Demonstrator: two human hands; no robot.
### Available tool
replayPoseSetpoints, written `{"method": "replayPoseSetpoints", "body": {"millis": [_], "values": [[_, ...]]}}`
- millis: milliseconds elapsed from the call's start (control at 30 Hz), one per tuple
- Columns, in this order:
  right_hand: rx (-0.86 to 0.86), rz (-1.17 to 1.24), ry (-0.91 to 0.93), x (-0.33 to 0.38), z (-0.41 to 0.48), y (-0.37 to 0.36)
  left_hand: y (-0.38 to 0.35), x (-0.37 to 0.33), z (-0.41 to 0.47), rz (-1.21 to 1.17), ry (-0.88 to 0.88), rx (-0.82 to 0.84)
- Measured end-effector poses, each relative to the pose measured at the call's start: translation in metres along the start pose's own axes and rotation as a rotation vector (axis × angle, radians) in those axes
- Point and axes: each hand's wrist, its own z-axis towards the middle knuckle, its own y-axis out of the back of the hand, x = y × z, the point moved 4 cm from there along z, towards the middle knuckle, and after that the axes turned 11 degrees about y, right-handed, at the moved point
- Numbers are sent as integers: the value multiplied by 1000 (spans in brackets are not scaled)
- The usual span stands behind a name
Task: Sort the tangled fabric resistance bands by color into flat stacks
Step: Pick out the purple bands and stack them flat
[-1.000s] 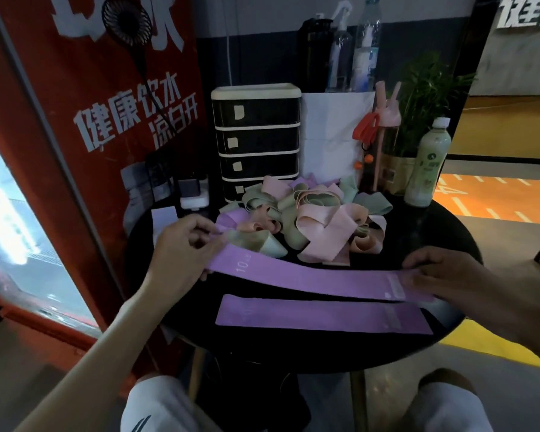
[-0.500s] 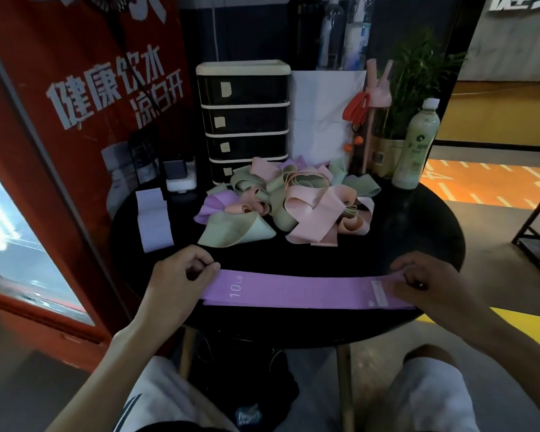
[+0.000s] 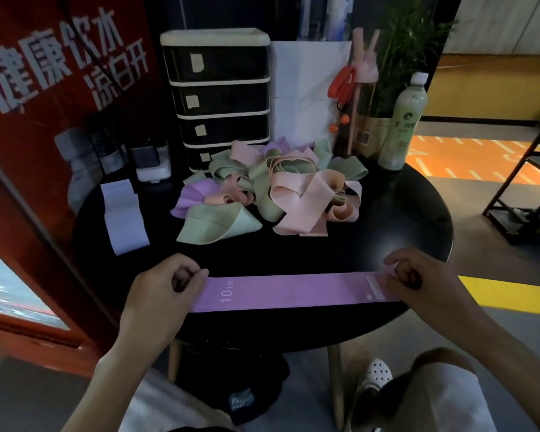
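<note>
Pinched purple band [image 3: 293,291], marked 10 LB, at one short end with left hand [image 3: 158,293], at the other with right hand [image 3: 424,285]. Laid flat along near edge of bench [image 3: 412,210]. Judged light, soft, stretchy; limp unless held taut by both ends. Farther back, found tangled pile [image 3: 272,194] of pink, green and purple bands.

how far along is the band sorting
Early. One purple band lies flat at the near edge of the table, left hand and right hand pinching its ends. The tangled pile of green, pink and purple bands remains; no green or pink stack shows.
</note>
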Motion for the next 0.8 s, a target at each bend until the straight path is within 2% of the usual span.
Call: {"method": "replayPoseSetpoints", "body": {"millis": [233,367,500,700,800], "values": [[-4,-29,44,-5,1,-2,0,4,2,36,52,19],[27,-17,101,-7,-1,-2,2,-3,0,69,-19,66],[90,-34,139,-5,0,0,2,-5,0,93,-51,140],[204,-31,164,-1,10,3,2,-7,-2,91,-45,149],[294,-104,190,-2,19,4,2,-7,0,132,-32,167]]}}
